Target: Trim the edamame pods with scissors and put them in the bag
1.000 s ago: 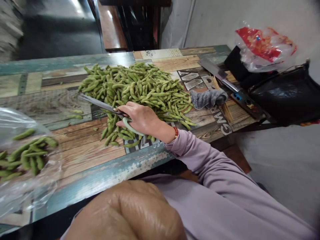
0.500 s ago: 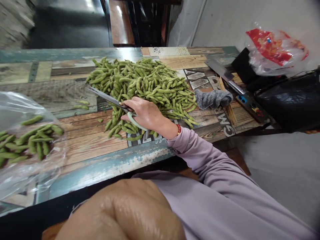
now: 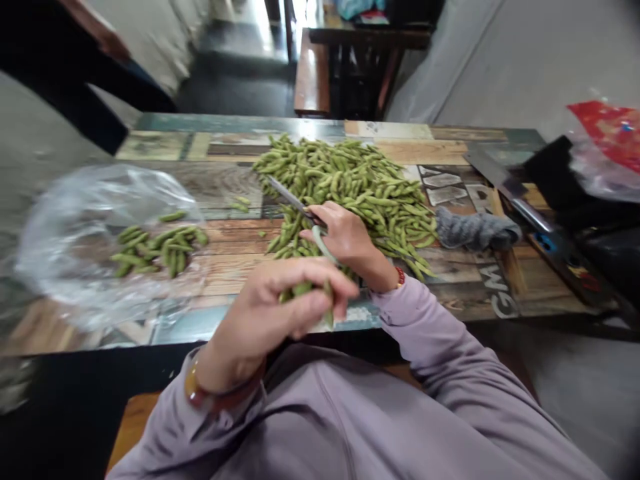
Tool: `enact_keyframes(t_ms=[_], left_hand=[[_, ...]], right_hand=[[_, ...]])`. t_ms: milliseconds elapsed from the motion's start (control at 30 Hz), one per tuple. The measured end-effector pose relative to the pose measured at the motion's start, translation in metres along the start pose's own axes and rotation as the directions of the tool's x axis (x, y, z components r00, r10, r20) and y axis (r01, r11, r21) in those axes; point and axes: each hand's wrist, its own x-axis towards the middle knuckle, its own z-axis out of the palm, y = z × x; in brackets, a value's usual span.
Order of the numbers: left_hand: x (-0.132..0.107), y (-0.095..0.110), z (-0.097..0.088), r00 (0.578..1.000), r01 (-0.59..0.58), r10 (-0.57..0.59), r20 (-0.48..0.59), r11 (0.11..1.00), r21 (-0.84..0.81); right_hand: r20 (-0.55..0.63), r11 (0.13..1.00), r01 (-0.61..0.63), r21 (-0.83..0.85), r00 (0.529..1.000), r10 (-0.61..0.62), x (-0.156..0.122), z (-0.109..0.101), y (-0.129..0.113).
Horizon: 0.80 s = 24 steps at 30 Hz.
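Observation:
My right hand (image 3: 347, 239) is closed round the pale green handles of a pair of scissors (image 3: 290, 198). The scissors' blades point to the far left, over the near side of a big heap of green soybean pods (image 3: 345, 177). Nearer to me, my left hand (image 3: 280, 300) is raised above the table's front edge, its fingers curled round a few soybean pods (image 3: 303, 289). One pod hangs below the fingertips. To the left, a clear plastic bag (image 3: 100, 193) lies spread on the table with a small pile of pods (image 3: 175, 250) on it.
Right of the heap lies a rolled grey cloth (image 3: 477, 230). Beyond it is a cleaver (image 3: 515, 193) with its blade pointing away from me. A red and clear plastic bag (image 3: 607, 140) is at the far right. Another person's legs (image 3: 100, 87) show at the far left.
My left hand, close to the camera before, is now farther out, with pods showing in it. The view has swung left, bringing the whole plastic bag and another person into sight.

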Motion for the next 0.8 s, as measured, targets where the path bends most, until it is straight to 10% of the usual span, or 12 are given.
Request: enact_keyframes(t_ms=[167, 400, 800], left_hand=[[0.008, 0.088, -0.024, 0.979, 0.018, -0.040, -0.200, 0.994, -0.110], [0.043, 0.063, -0.073, 0.967, 0.039, -0.055, -0.248, 0.997, -0.067], [0.048, 0.054, -0.079, 0.984, -0.029, 0.038, -0.175, 0.998, 0.052]], right_hand=[[-0.106, 1.000, -0.020, 0.013, 0.994, 0.021, 0.000, 0.002, 0.005], [-0.109, 1.000, 0.019, -0.012, 0.994, -0.020, -0.002, -0.001, 0.005], [0.024, 0.998, 0.064, -0.006, 0.998, -0.063, -0.007, 0.000, -0.003]])
